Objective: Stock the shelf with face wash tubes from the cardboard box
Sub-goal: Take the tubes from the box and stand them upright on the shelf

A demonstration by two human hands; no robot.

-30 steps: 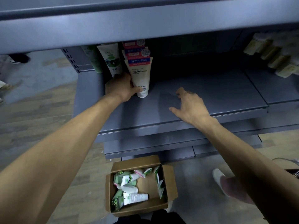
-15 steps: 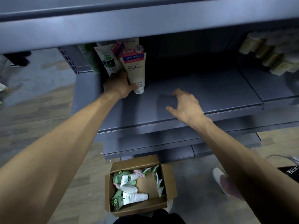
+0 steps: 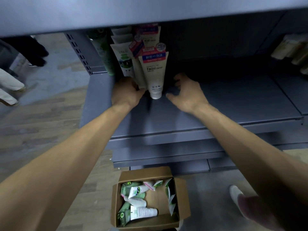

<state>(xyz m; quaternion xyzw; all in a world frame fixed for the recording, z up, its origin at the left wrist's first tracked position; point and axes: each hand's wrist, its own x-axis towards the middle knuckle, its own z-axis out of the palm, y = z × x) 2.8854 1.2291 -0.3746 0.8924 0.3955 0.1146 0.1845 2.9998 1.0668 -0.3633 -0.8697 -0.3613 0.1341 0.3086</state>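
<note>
Here, the scene is viewed from above, looking down along two bare forearms toward a grey shelf.

Shelf: a grey metal shelf (image 3: 233, 104) is seen at about arm height, with a further board overhead and lower boards beneath.

Front tube: a cream face wash tube (image 3: 154, 74) marked "Facial" is stood cap-down at the left part of the shelf, leaning slightly.

Other tubes: more standing tubes (image 3: 125, 60) are packed just behind and to the left of it, some white and green, some with red and blue tops.

Left hand (image 3: 125, 93): its fingers are curled at the base of the tubes, left of the front tube; which tube is gripped cannot be told.

Right hand (image 3: 188, 93): its fingers are spread and loosely bent, just right of the front tube's cap, with nothing held; whether it is touched cannot be told.

Cardboard box (image 3: 183, 199): it is set open on the floor below the shelf, with green and white tubes lying loose inside.

Right side: pale packages (image 3: 293, 52) are blurred at the shelf's far end.
</note>
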